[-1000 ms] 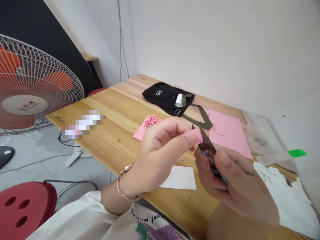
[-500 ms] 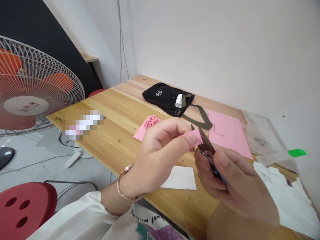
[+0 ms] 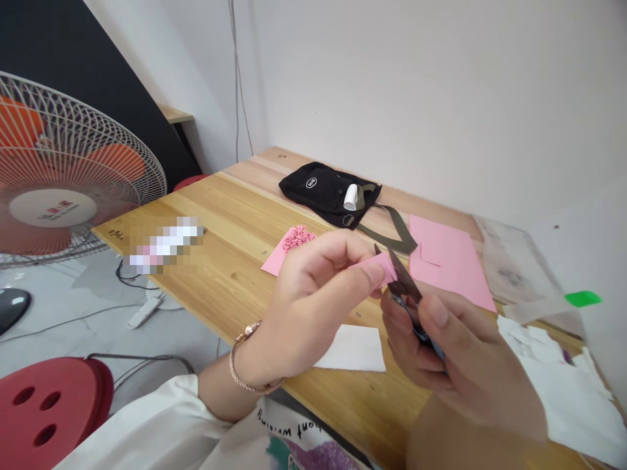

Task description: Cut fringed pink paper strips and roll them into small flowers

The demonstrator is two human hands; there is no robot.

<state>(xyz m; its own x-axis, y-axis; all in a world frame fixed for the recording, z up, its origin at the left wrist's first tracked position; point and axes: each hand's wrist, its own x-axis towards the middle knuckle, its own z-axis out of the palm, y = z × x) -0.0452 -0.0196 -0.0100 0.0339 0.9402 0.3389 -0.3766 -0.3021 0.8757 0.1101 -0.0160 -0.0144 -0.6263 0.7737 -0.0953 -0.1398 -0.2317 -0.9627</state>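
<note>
Between thumb and fingers, my left hand [image 3: 318, 294] pinches a small strip of pink paper [image 3: 386, 266]. My right hand [image 3: 465, 352] grips a pair of scissors [image 3: 406, 287] by the handles, which my fingers partly cover. The dark blades stand slightly apart, with the paper's right end at them. Beyond my left hand, a pile of tiny pink curled bits [image 3: 298, 237] lies on a pink sheet [image 3: 275, 260]. A white sheet [image 3: 355, 348] rests on the table below my hands, partly hidden by the left one.
A black bag [image 3: 313, 192] with an olive strap and a white roll [image 3: 351, 196] lies at the back of the wooden table [image 3: 220, 261]. Larger pink sheets [image 3: 453, 271] and crumpled white paper [image 3: 563, 385] are on the right. A fan [image 3: 63, 176] and red stool [image 3: 49, 411] stand left.
</note>
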